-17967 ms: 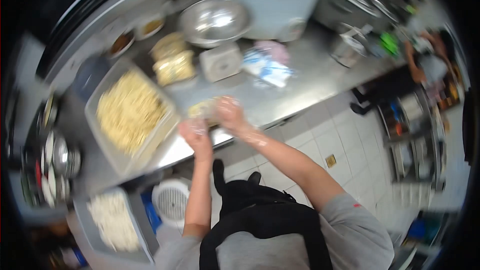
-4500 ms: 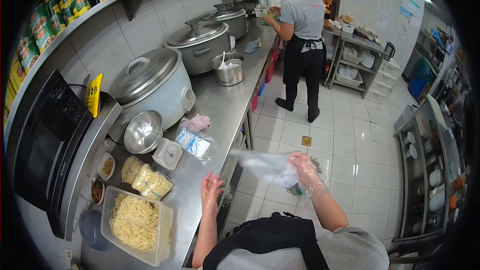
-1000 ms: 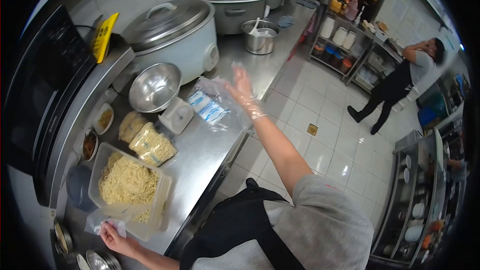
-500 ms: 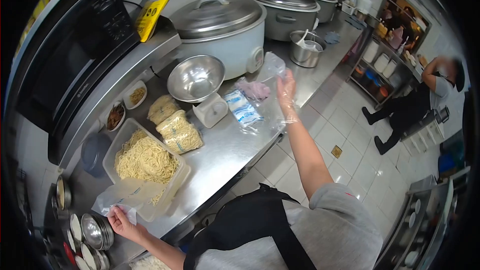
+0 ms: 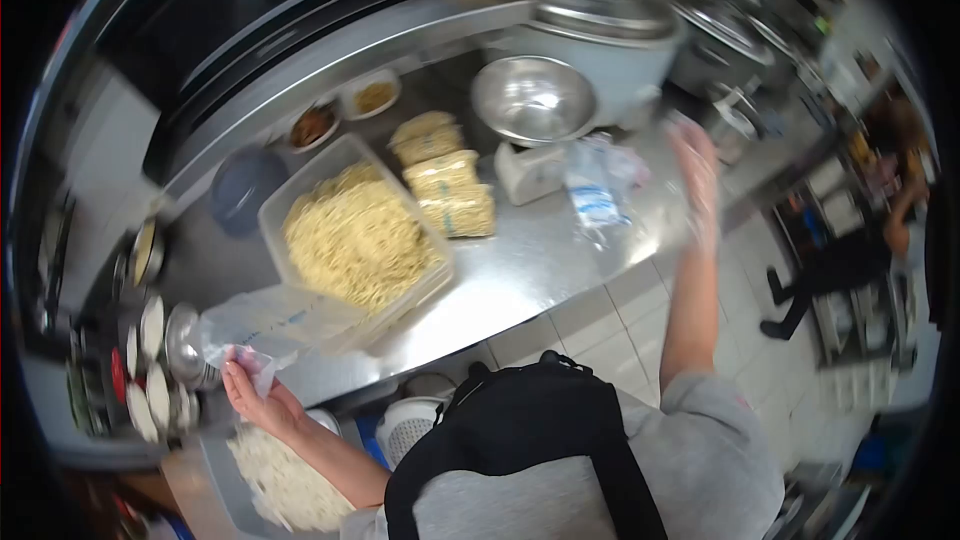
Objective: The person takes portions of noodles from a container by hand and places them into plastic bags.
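My left hand (image 5: pixel 262 402) is bare and pinches the edge of a clear plastic bag (image 5: pixel 285 325) with faint blue print. That bag spreads over the near corner of a plastic tub (image 5: pixel 440 265) filled with yellow noodles (image 5: pixel 355 235). My right hand (image 5: pixel 693 160) wears a thin clear plastic glove and is raised over the counter's right part; motion smears its fingers. To its left lie a blue-and-white plastic packet (image 5: pixel 597 190) and a crumpled pinkish bag (image 5: pixel 632 168). Bagged noodles (image 5: pixel 452 202) sit between the tub and a white scale (image 5: pixel 528 172) bearing a steel bowl (image 5: pixel 533 98).
Large rice cookers (image 5: pixel 600 40) stand along the back. Two small dishes of food (image 5: pixel 372 96) sit behind the tub. Stacked bowls (image 5: pixel 183 345) are at left, and a tub of white pieces (image 5: pixel 285 480) is below. A co-worker (image 5: pixel 850 260) stands at right.
The view has swung, shifting the counter's things rightward. My right hand no longer shows the loose clear plastic at its fingertips; the glove now covers it. My left hand still holds the bag.
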The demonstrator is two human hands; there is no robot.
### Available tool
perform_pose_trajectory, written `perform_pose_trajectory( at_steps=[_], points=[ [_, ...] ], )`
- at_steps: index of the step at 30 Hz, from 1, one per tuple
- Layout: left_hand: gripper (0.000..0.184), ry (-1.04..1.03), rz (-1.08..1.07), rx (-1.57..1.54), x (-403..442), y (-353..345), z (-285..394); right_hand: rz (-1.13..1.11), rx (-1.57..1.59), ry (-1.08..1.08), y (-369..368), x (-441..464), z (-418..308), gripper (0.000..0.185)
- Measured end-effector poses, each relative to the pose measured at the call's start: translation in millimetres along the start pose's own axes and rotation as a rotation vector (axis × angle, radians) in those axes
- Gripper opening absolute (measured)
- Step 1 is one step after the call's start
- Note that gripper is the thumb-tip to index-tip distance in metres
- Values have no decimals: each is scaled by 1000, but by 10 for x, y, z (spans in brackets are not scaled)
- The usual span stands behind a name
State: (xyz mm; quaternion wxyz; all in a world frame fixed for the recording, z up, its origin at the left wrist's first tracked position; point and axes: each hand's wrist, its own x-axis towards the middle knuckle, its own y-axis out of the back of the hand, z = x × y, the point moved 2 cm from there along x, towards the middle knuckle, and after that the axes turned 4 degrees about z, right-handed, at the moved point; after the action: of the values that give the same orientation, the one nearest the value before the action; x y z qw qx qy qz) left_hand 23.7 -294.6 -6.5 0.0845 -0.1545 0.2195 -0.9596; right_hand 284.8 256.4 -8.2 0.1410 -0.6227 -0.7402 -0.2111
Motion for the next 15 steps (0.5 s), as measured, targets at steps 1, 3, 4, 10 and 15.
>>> perform_pose_trajectory(
  at_steps=[1, 3, 4, 10, 15],
  points=[
    [25, 0, 27, -88, -14, 95, 54, 105, -33, -44, 117, -60, 183, 33],
    [27, -39, 84, -54, -44, 211, 195, 51, 150, -66, -164, -593, -184, 26],
    [26, -33, 93, -61, -37, 242, 240, -78, 202, -105, -518, -938, -258, 23],
    [23, 55, -21, 63, 86, -56, 121, -994, 46, 796, -2248, -2500, -836, 31],
    [22, 204, -210, -230, 239, -201, -24, -1385, -314, 826, -2515, -2538, -998, 24]
  ],
)
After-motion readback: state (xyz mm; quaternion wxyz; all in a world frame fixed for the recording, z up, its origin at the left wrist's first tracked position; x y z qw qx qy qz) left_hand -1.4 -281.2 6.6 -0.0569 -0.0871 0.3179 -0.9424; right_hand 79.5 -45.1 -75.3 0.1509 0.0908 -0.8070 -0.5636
